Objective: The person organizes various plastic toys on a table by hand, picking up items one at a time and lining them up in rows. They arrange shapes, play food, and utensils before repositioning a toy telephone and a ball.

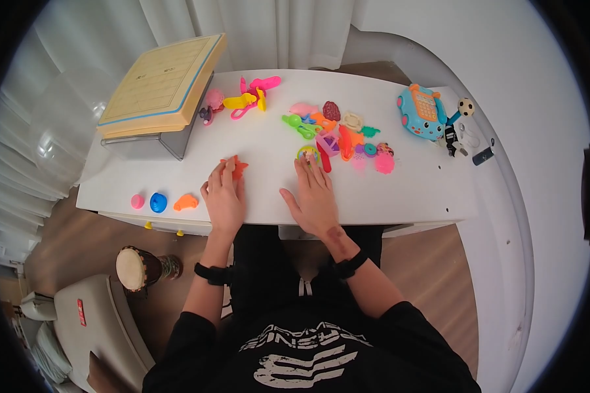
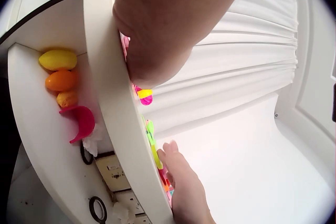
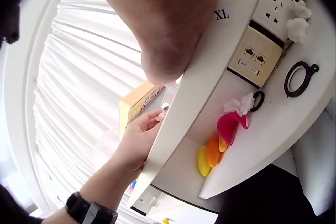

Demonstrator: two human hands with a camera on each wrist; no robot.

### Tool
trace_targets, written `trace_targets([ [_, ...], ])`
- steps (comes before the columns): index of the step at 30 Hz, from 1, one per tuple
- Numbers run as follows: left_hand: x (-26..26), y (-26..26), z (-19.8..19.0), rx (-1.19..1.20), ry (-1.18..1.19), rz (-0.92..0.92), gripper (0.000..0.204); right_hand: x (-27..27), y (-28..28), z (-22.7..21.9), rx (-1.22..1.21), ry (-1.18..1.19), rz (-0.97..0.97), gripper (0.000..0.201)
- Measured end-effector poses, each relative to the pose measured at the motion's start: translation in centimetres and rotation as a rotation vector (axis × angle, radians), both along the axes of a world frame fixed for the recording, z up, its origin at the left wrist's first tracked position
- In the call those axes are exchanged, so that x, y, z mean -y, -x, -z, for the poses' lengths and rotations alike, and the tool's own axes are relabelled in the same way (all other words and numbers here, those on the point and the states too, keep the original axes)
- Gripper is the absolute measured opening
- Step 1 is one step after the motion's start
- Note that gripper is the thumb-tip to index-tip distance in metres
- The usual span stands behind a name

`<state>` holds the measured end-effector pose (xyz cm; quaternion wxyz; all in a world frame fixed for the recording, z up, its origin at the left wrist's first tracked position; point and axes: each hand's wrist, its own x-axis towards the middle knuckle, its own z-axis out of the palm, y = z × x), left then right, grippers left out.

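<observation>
The left hand [image 1: 226, 200] is on the white table with bent fingers gripping an orange-red toy piece [image 1: 240, 168], partly covered by the fingers. To its right lies the right hand [image 1: 316, 200], palm down with fingers extended and fingertips over a small round yellow-green toy [image 1: 307, 154]. A red stick-like piece [image 1: 324, 158] is beside those fingertips. In the right wrist view the left hand [image 3: 137, 139] has its fingers bent at the table edge. The left wrist view shows the right hand [image 2: 186, 190] near a green toy [image 2: 150, 129].
Colourful toys, including a pink spiky ball [image 1: 384, 163], are heaped beyond the right hand. An orange car shape [image 1: 186, 202], blue piece [image 1: 158, 202] and pink piece [image 1: 137, 201] sit left. A yellow box [image 1: 164, 85] stands back left, a toy phone [image 1: 421, 112] back right.
</observation>
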<state>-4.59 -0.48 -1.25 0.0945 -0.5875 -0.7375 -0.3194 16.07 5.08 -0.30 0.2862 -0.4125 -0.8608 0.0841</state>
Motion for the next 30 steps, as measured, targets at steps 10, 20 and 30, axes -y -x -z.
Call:
trace_targets([
  [10,-0.4,1.1,0.9,-0.092,0.005,-0.306,0.071,0.3,-0.5,-0.2,-0.082,0.052,-0.159,0.057],
  [20,-0.3,1.1,0.2,-0.009,-0.006,-0.099,0.048,0.3,-0.8,-0.3,-0.155,0.069,-0.236,0.045],
  [30,2.7,-0.5,0.4,0.135,-0.087,0.144,0.027,0.4,-0.8,-0.2,-0.155,0.042,-0.229,0.040],
])
